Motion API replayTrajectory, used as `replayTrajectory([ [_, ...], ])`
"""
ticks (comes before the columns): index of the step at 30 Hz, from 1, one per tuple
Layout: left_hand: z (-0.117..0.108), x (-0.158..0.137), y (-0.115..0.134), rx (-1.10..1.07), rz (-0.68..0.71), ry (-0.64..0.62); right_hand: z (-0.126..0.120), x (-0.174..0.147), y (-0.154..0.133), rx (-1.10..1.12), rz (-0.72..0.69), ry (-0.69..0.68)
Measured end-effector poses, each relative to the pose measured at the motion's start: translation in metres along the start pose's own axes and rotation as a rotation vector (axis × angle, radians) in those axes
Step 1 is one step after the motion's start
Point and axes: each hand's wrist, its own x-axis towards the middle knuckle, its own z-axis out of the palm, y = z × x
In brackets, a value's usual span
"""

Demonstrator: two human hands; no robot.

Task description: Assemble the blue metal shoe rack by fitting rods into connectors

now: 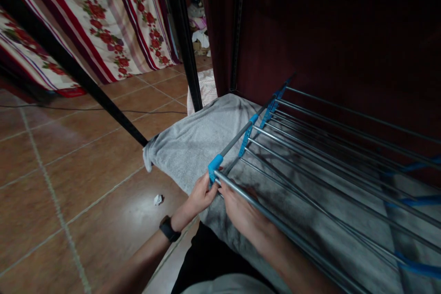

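At the rack's (310, 156) near corner, your left hand (201, 195) pinches the blue joint (215, 166); your right hand (241, 211) lies under the front rod (262, 209), fingers curled, grip unclear; rack stands over a grey towel (196, 140); rods bare, nothing hung yet.

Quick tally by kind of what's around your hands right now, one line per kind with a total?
Grey metal drying rack with blue plastic joints: 1
Grey towel spread under the rack: 1
Black wristwatch on the left wrist: 1
Small crumpled white scrap on the tiled floor: 1
Hands, left hand and right hand, at the blue corner joint: 2
Total: 6
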Motion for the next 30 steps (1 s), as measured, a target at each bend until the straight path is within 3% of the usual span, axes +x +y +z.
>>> replayTrajectory([
  [5,0.000,0.000,-0.001,0.004,-0.007,-0.009,-0.012,0.000,-0.002,0.005,0.001,-0.033],
  [13,-0.001,0.001,-0.004,-0.042,0.010,-0.016,0.001,0.001,0.001,0.129,0.008,0.011],
  [26,0.001,0.001,-0.005,0.023,-0.019,-0.019,-0.006,0.007,0.001,0.121,0.018,-0.053],
  [30,-0.003,0.000,-0.015,0.103,0.024,-0.003,-0.005,0.008,0.000,0.134,-0.005,-0.004],
])
